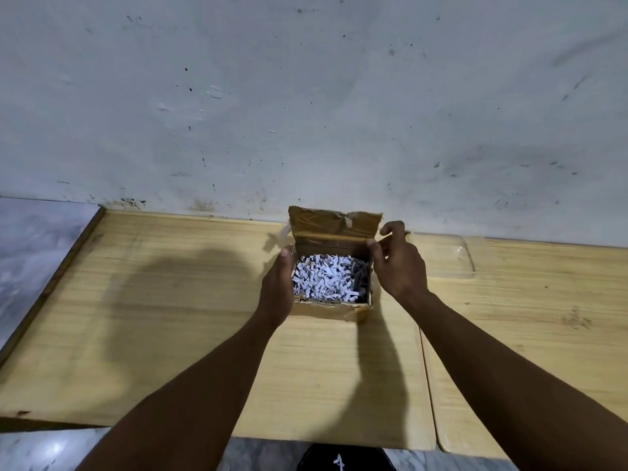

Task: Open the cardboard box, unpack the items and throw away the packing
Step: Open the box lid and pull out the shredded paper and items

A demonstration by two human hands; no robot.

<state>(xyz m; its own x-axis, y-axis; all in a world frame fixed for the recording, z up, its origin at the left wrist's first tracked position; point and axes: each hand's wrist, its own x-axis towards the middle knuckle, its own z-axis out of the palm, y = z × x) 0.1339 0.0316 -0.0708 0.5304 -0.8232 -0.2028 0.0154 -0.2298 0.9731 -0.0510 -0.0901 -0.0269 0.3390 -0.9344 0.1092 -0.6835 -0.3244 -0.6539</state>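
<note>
A small cardboard box (328, 310) sits on the wooden table near the wall, its taped lid (334, 223) standing upright at the back. White shredded paper packing (329, 277) fills the box to the brim and hides whatever lies under it. My left hand (277, 285) presses flat against the box's left wall. My right hand (396, 258) pinches the right rear corner, where the lid meets the box.
The light wooden table (170, 317) butts against a stained white wall (306, 96). A second wooden tabletop (526, 317) adjoins on the right. Marble floor (37, 239) shows at left and below, with a black shoe (343, 458) at the bottom edge.
</note>
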